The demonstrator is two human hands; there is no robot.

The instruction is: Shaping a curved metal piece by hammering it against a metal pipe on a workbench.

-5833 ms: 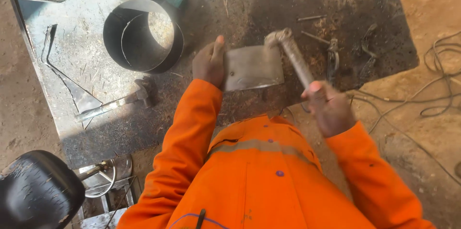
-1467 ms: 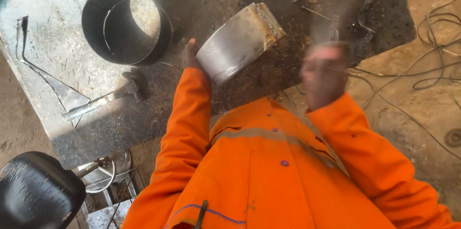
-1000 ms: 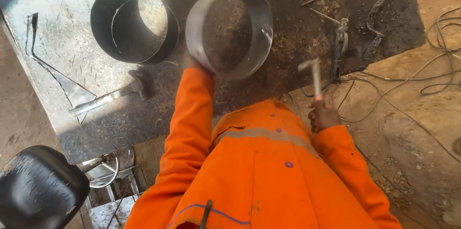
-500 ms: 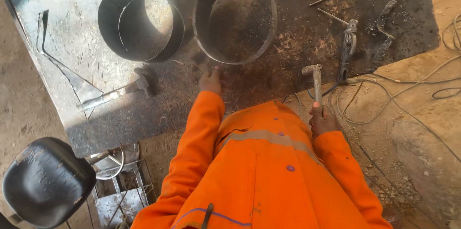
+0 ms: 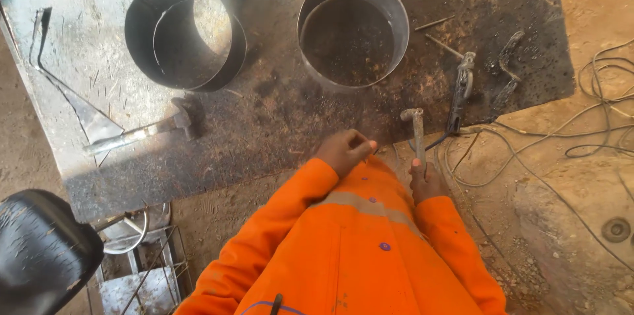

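My right hand (image 5: 427, 181) grips the handle of a small steel hammer (image 5: 417, 131), whose head points up over the near edge of a dark steel plate (image 5: 277, 130) on the ground. My left hand (image 5: 345, 150) rests at that same edge with its fingers curled and nothing in it. Beyond both hands a sheet-metal ring (image 5: 343, 81) stands upright on the plate. A second, similar ring (image 5: 142, 57) stands to its left. Orange sleeves cover both my arms.
Another hammer (image 5: 142, 133) lies on the plate's left part, beside a thin triangular metal offcut (image 5: 72, 100). A welding clamp (image 5: 459, 94) with cables (image 5: 594, 117) lies at the right on sandy ground. A black stool seat (image 5: 39, 249) and a wire rack (image 5: 142, 269) are at lower left.
The ring was lifted and turned in my left hand, then set down upright on the plate. My left hand let go and drew back to the plate's near edge. The right hand still holds the hammer.
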